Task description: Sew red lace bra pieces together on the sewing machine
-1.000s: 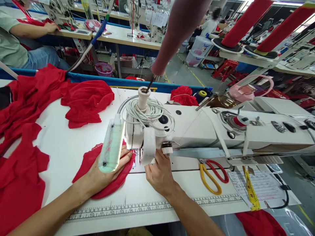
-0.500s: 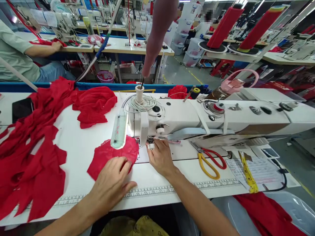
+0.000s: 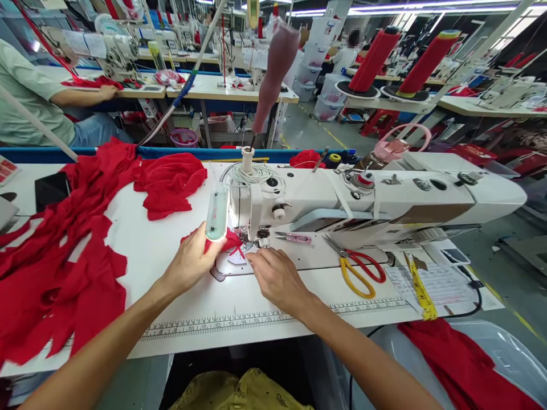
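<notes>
A piece of red fabric point(image 3: 231, 241) lies under the needle area of the white sewing machine point(image 3: 325, 196). My left hand point(image 3: 190, 261) is closed on its left part, thumb in front and fingers mostly hidden behind the cloth. In front of the presser foot point(image 3: 243, 232), my right hand point(image 3: 277, 279) pinches a thin red end of the fabric with thumb and forefinger. A pale green, clear plate point(image 3: 217, 213) hangs just above my left hand. Pink-handled thread snips point(image 3: 294, 238) rest on the machine bed behind my right hand.
Scissors point(image 3: 359, 270) with red and yellow handles lie right of my hands, beside a yellow tape measure point(image 3: 421, 287) on paper. Red cloth pieces point(image 3: 85, 250) cover the table's left side. A bin point(image 3: 384, 347) with red cloth stands below right. A co-worker's arm point(image 3: 85, 98) shows beyond.
My left hand has gone from lying loosely on the fabric to gripping it, lifted and closer to the needle. My right hand has come from the presser foot area down-left to the fabric.
</notes>
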`<state>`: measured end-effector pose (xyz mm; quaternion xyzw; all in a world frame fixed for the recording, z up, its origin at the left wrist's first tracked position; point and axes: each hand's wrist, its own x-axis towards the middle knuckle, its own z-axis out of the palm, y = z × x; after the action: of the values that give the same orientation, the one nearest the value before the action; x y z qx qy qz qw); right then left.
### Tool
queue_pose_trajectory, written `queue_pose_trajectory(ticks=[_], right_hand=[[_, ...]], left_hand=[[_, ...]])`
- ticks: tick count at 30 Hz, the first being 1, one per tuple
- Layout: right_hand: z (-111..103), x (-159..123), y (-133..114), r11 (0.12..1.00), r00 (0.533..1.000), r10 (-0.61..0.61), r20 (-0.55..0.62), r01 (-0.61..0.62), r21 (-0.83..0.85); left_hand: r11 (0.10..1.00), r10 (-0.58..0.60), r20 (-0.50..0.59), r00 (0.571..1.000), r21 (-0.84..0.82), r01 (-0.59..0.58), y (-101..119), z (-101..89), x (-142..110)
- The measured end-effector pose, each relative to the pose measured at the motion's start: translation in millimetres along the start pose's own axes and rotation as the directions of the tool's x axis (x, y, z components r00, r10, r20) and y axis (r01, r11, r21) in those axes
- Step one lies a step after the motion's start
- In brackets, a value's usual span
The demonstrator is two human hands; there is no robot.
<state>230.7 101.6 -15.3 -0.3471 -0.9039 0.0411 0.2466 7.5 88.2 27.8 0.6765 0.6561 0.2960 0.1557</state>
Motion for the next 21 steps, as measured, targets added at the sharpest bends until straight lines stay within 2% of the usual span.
queue_pose_trajectory(ticks=[3,5,8,13,15,18,19,21], right_hand=[[2.7,-4.7,-1.6,1.0,0.998,-0.015,0.06,0.013,0.025],[6.4,-6.5,0.1,1.0,0.994,-0.023,0.103,0.022,0.011],[9.4,-8.2,1.9,0.998,0.987,-0.044,0.153,0.049,-0.031],[7.1,-10.0,0.9,0.996,0.987,-0.067,0.143,0.075,-0.051],[6.2,-10.2,0.4,0.995,0.987,-0.07,0.145,0.079,-0.054],[6.8,-10.5,0.3,0.994,0.987,-0.076,0.138,0.086,-0.068],[7.5,-10.8,0.5,0.994,0.988,-0.079,0.13,0.088,-0.07],[9.3,-11.5,1.0,0.994,0.991,-0.084,0.102,0.091,-0.066]], left_hand=[[0.999,-0.05,0.136,0.989,0.027,0.047,5.3,1.6,2.6],[0.995,-0.072,0.186,0.98,0.087,0.056,6.1,3.2,0.8],[0.989,-0.027,0.194,0.981,0.145,-0.002,3.5,6.6,-4.5],[0.963,0.125,0.17,0.977,0.216,-0.161,-0.9,16.4,-12.5],[0.911,0.296,0.14,0.945,0.256,-0.323,-2.0,21.8,-13.9],[0.747,0.552,0.123,0.824,0.367,-0.555,-5.1,30.1,-15.8],[0.708,0.585,0.127,0.801,0.402,-0.581,-6.6,32.5,-16.8],[0.675,0.602,0.136,0.787,0.441,-0.592,-9.8,36.6,-19.4]])
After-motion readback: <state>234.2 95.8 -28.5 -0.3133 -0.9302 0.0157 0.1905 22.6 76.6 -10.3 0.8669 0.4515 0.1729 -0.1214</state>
